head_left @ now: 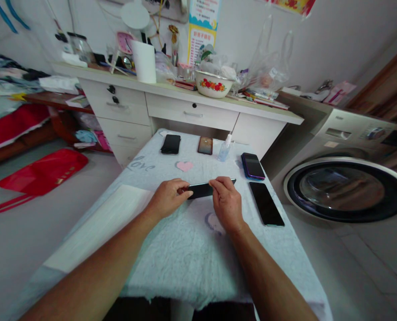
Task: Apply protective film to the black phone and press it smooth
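Note:
A dark smartphone [201,191] is held tilted just above the cloth-covered table [171,249]. My left hand [169,196] pinches its left end between thumb and fingers. On the phone's right part, my right hand [227,200] is closed with the fingertips pressed together at its upper edge; whether something small is between them I cannot make out. To the right lie a black phone [267,203] and a stack of purple-blue phones [252,166]. Beyond my hands are another black phone [170,144], a brownish phone [205,145] and a clear spray bottle [224,149].
A folded white cloth or paper [101,227] lies along the table's left side. Behind stands a white desk [191,111] with a flowered bowl [214,84] and a paper roll [144,62]. A washing machine [338,147] is at the right; a red bag [47,171] lies on the floor.

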`<state>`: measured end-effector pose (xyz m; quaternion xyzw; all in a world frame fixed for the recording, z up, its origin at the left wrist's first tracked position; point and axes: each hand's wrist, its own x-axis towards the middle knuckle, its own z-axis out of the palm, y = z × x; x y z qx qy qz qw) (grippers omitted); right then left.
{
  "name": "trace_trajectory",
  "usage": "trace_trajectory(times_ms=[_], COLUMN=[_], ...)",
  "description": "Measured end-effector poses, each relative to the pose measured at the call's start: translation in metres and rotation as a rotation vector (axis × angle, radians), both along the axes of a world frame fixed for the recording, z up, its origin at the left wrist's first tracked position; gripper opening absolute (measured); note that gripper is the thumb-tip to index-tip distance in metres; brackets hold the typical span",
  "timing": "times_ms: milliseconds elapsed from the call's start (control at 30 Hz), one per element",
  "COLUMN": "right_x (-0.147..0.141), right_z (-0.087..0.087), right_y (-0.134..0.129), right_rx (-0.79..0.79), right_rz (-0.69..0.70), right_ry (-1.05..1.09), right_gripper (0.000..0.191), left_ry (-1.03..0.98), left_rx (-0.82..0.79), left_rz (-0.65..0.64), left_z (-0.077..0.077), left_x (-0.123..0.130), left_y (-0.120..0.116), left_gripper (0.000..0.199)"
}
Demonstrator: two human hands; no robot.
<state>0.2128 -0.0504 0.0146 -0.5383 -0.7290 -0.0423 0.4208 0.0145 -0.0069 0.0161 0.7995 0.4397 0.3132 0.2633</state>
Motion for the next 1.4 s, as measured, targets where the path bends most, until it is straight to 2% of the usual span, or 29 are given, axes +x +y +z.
trace_trajectory(times_ms=[367,767,1033,1400], right_x=[-0.021,-0.027,-0.025,-0.008], right_z=[-0.001,-0.003,-0.002,0.0], right_y=[-0.003,-0.004,-0.004,-0.004], right_rx=[-0.038,0.027,0.032,-0.018], right_rz=[0.156,0.283,0.248,0.116], right_ry=[-0.038,-0.077,-0.098,-0.034], right_gripper=[0.032,0.036,0.035,0.031], left_ry=[-0.026,-0.056,-0.066,-0.038], left_rx=[-0.017,0.003,-0.008,-0.032], left_rz=[-0.029,-0.072,-0.069,-0.037], left_z=[-0.001,-0.008,-0.008,-0.006], left_x=[0.0,-0.001,-0.001,-0.001], left_y=[0.001,0.003,0.004,0.003], left_gripper=[0.012,0.012,0.012,0.012])
